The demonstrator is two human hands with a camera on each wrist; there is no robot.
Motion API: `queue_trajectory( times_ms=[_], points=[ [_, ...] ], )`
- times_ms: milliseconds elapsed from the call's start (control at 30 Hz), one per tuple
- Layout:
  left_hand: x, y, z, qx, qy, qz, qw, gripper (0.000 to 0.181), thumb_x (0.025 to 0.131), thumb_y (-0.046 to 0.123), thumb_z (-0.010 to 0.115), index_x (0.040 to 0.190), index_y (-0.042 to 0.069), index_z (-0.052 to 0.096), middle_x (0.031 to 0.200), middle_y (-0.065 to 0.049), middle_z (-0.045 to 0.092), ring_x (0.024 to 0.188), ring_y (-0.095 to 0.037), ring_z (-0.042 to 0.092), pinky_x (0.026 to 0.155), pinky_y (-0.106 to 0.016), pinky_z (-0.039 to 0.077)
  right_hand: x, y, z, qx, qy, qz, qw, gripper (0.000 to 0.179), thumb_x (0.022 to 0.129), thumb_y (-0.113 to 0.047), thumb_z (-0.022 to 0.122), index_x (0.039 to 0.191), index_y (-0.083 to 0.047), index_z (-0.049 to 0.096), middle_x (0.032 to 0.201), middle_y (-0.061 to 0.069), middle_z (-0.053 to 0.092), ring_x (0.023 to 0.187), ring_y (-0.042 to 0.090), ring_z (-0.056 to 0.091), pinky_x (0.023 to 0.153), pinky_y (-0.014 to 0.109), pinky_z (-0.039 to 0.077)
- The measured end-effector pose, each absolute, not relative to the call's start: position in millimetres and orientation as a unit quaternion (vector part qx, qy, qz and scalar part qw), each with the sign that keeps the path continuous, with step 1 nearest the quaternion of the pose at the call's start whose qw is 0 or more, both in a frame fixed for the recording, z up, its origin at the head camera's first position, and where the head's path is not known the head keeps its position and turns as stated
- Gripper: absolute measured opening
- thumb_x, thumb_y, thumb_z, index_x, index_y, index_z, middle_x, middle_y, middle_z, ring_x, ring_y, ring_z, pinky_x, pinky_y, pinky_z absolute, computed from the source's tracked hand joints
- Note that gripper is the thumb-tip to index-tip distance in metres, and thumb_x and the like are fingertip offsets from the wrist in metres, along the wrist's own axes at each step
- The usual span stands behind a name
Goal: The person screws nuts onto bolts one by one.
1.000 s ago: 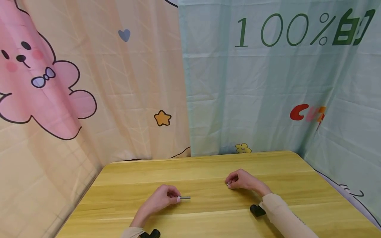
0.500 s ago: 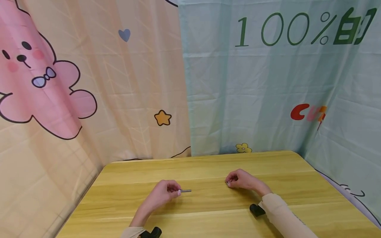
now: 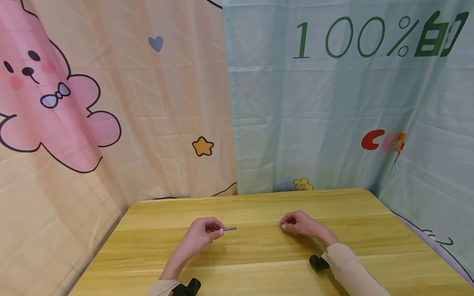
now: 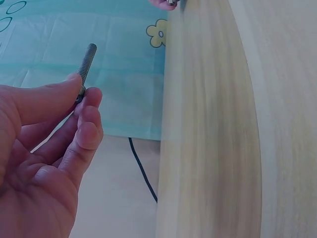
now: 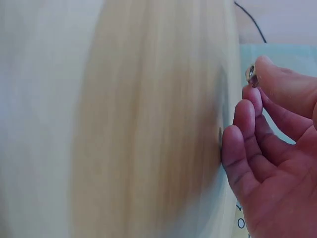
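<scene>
By the left hand (image 3: 201, 234) a threaded bolt (image 4: 87, 63) is pinched, by the right hand (image 3: 299, 223) a small metal nut (image 5: 254, 79), the two held well apart over the table (image 3: 259, 255), apparently being readied, so alignment seems called for next.

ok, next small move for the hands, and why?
Probably have the left hand bring its bolt toward what looks like a nut in the right hand: the bolt's threaded end points that way, both parts are pinched, and there's a gap between them.
</scene>
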State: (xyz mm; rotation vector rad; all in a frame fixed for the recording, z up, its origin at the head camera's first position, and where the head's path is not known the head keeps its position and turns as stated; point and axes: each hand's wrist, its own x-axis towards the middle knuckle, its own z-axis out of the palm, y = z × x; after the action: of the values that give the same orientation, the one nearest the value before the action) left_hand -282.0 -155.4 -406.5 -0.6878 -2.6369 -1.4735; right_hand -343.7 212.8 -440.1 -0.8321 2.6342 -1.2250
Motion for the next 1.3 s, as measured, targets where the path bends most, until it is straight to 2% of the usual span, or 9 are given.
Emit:
queue_trajectory(
  times_ms=[167, 367, 567, 867, 1067, 1300],
  points=[
    [-283, -155, -403, -0.215, -0.849, -0.482, 0.029, 0.007, 0.091, 0.006, 0.07, 0.096, 0.003, 0.07, 0.085, -0.007, 0.068, 0.075, -0.031, 0.062, 0.054, -0.025, 0.049, -336, 210, -439, -0.251, 0.861, -0.44, 0.05, 0.019, 0.098, -0.01, 0.062, 0.106, 0.006, 0.066, 0.086, 0.006, 0.062, 0.068, 0.016, 0.051, 0.056, 0.026, 0.047],
    [-282, -155, -398, -0.209, -0.848, -0.485, 0.039, 0.006, 0.091, 0.007, 0.07, 0.096, 0.004, 0.071, 0.086, -0.009, 0.068, 0.073, -0.03, 0.061, 0.055, -0.025, 0.048, -324, 203, -434, -0.211, 0.854, -0.474, 0.035, 0.023, 0.099, -0.013, 0.059, 0.11, 0.007, 0.063, 0.089, 0.012, 0.062, 0.07, 0.022, 0.053, 0.056, 0.032, 0.049],
    [-284, -151, -400, -0.208, -0.845, -0.491, 0.037, 0.006, 0.091, 0.007, 0.07, 0.096, 0.003, 0.071, 0.084, -0.006, 0.067, 0.073, -0.029, 0.061, 0.056, -0.026, 0.049, -316, 195, -434, -0.178, 0.845, -0.503, 0.003, 0.025, 0.098, -0.012, 0.061, 0.111, 0.009, 0.062, 0.092, 0.016, 0.064, 0.071, 0.024, 0.055, 0.058, 0.032, 0.05],
    [-285, -147, -405, -0.207, -0.84, -0.5, 0.032, 0.004, 0.091, 0.006, 0.07, 0.095, 0.006, 0.071, 0.082, -0.002, 0.066, 0.074, -0.037, 0.061, 0.056, -0.026, 0.05, -304, 182, -432, -0.129, 0.809, -0.572, -0.037, 0.024, 0.097, -0.006, 0.062, 0.113, 0.012, 0.061, 0.1, 0.022, 0.065, 0.086, 0.032, 0.06, 0.069, 0.031, 0.055],
    [-284, -146, -403, -0.2, -0.843, -0.499, 0.033, 0.004, 0.092, 0.006, 0.069, 0.095, 0.007, 0.071, 0.084, -0.005, 0.066, 0.073, -0.034, 0.061, 0.057, -0.027, 0.05, -298, 175, -426, -0.107, 0.789, -0.603, -0.047, 0.025, 0.096, -0.006, 0.062, 0.116, 0.01, 0.061, 0.103, 0.021, 0.064, 0.09, 0.034, 0.062, 0.073, 0.03, 0.055],
    [-283, -144, -399, -0.197, -0.842, -0.501, 0.038, 0.004, 0.091, 0.007, 0.069, 0.095, 0.007, 0.071, 0.085, -0.007, 0.067, 0.069, -0.024, 0.059, 0.056, -0.027, 0.051, -296, 173, -423, -0.097, 0.773, -0.625, -0.051, 0.024, 0.096, -0.006, 0.063, 0.116, 0.007, 0.062, 0.099, 0.013, 0.065, 0.092, 0.031, 0.063, 0.075, 0.028, 0.055]
  ],
)
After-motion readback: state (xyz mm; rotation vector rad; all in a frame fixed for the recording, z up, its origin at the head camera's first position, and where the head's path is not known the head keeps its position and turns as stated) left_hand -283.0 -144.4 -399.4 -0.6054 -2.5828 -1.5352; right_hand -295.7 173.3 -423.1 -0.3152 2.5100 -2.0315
